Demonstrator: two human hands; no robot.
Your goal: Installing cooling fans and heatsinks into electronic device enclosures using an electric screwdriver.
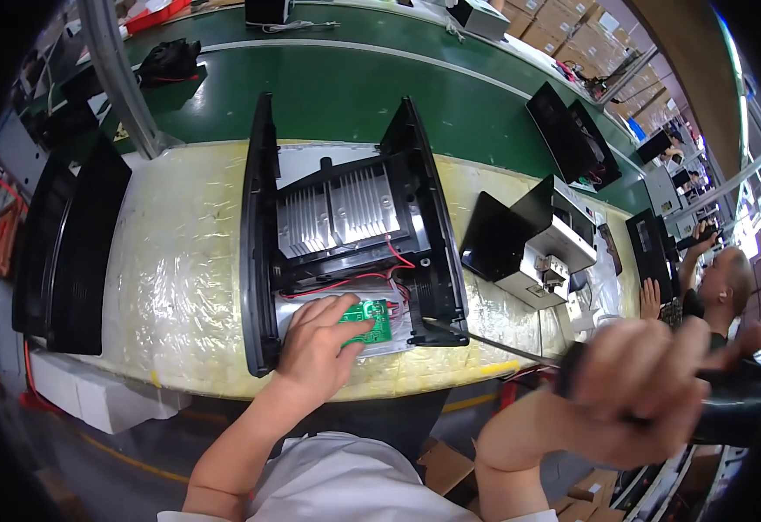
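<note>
A black housing (258, 235) with tall side walls lies on the bench before me, with a finned silver heat sink (341, 209) inside. At its near end, my left hand (318, 344) holds a green circuit board (382, 324) with its fingers over the left part, hiding it. Red wires (402, 261) run from the board's right edge up toward the heat sink. To the right, my right hand (637, 391) is blurred but wrapped round the dark handle of a long thin screwdriver (506, 348). The screwdriver's shaft points left, its tip by the housing's near right corner.
Padded yellowish covering (171, 261) lies over the bench. A white and black box-shaped unit (537, 244) stands right of the housing, and dark panels (76, 252) stand at left. A green conveyor (328, 96) runs beyond. Another person (724, 283) works at far right.
</note>
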